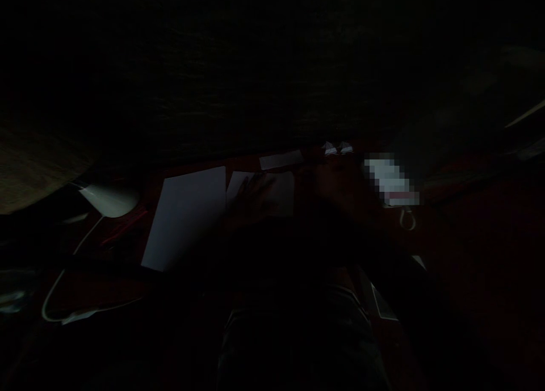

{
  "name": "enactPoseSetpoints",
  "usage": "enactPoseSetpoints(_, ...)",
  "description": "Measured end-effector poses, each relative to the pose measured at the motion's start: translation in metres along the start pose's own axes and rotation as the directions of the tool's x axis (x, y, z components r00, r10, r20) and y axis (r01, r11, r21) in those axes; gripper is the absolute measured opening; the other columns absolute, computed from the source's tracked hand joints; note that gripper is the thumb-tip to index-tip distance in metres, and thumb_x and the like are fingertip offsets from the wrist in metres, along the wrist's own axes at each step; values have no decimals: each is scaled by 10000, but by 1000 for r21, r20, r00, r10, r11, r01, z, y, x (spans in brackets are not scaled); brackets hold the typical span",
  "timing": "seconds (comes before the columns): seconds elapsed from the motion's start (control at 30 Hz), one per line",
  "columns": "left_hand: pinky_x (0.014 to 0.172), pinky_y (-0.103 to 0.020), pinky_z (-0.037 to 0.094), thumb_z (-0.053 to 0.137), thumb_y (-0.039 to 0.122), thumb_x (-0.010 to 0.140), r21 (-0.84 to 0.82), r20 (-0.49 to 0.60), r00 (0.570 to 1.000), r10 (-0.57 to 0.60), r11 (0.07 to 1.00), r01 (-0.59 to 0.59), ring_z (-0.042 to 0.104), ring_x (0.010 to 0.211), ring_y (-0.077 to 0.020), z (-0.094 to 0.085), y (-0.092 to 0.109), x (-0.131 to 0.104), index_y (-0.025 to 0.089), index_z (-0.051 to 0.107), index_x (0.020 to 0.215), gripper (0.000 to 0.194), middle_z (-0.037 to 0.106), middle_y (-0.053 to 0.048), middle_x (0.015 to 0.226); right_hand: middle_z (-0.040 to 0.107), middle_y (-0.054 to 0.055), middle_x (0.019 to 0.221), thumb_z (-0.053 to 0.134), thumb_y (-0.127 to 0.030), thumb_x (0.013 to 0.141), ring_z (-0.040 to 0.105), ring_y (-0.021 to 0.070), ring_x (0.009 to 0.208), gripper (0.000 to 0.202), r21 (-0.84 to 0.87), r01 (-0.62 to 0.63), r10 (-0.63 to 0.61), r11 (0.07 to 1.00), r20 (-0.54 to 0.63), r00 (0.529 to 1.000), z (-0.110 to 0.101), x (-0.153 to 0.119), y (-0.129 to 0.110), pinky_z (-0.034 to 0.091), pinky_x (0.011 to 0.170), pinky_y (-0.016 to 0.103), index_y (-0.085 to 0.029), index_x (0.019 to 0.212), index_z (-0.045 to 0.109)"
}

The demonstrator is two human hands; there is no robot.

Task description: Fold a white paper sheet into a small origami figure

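The picture is very dark. My left hand [254, 193] lies on a small white sheet [284, 189] near the middle, its fingers spread and nothing seen in them. To the left of it is a larger white sheet [191, 209]. My right hand [334, 186] is a faint, dim shape over the dark red table, right of the small sheet; its fingers cannot be made out. A pale flat strip [281, 160] sits just beyond the small sheet.
A white lamp-like cone [111, 200] with a pale cord stands at the left. Two small folded white pieces [338, 148] lie at the back. A blurred-out pale object [390, 180] with a loop [407, 219] is at the right.
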State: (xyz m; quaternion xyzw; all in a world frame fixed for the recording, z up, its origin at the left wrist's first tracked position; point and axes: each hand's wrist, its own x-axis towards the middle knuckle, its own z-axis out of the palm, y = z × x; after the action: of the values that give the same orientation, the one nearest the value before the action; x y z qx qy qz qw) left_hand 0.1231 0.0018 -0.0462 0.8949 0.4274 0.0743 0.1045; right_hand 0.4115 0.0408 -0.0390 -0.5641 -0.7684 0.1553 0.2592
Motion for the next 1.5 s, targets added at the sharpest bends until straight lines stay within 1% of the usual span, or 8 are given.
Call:
enactPoseSetpoints(0.17,1360,-666,68,429,718,1073,4,10,1000,-15,1000,15,76,1724,-384,-2,3,1,255,261,1747,835,93,-160,1857,864,39,1114,627,-80,900,803,297,1109,377,41,28,-27,999,-27,999,3,1,5,609,1088,466,-282,1102,874)
enactPoseSetpoints(0.33,1362,-667,73,413,723,1075,5,1,1000,-25,1000,25,85,1723,-383,-2,3,1,267,264,1745,824,105,-154,1856,858,121,1141,648,-102,910,812,310,1039,294,-11,-101,100,995,-64,993,-6,3,25,620,1029,459,-221,1053,876)
enactPoseSetpoints(0.47,1368,-653,56,408,749,1065,6,-1,1000,-9,1000,9,76,1725,-372,2,-1,1,288,261,1745,834,94,-138,1860,853,129,1176,631,-81,910,818,314,1054,308,-4,-91,91,996,-53,994,-10,2,34,626,1024,469,-204,1052,874)
enactPoseSetpoints(0.67,1365,-660,71,438,736,1063,-9,-15,1000,-14,1000,14,82,1724,-376,1,-1,1,281,266,1741,835,99,-148,1858,859,103,1163,667,-103,890,820,301,1050,292,17,-58,59,998,-67,996,-13,-1,31,638,1009,446,-217,1064,871)
enactPoseSetpoints(0.93,1367,-649,146,543,764,1010,-57,-1,999,42,997,-42,140,1712,-404,0,24,-3,259,319,1729,907,160,-155,1849,858,82,1138,690,-143,889,802,293,1076,223,154,-30,51,988,-136,989,-25,-2,29,631,1000,451,-221,1015,857)
enactPoseSetpoints(1.13,1364,-659,165,637,813,930,-59,6,1000,26,998,-25,157,1704,-431,-2,19,-5,267,367,1710,989,187,-154,1844,856,76,1117,670,-136,879,787,285,1071,239,181,-26,56,983,-162,985,-26,-1,27,620,999,453,-230,1003,852)
enactPoseSetpoints(1.37,1345,-666,219,681,700,965,-69,15,1000,2,998,-1,214,1684,-445,-3,17,-1,288,420,1688,872,240,-134,1832,857,94,1139,658,-124,882,800,288,1074,245,190,-33,63,981,-154,986,-27,-5,18,627,986,438,-201,1014,850)
enactPoseSetpoints(1.5,1340,-642,264,655,604,1004,-110,-39,999,1,994,-5,272,1667,-415,-3,17,0,287,422,1687,788,319,-119,1805,858,97,1135,658,-137,898,802,282,1064,240,151,-26,49,988,-154,987,-30,-5,19,625,989,425,-193,1033,849)
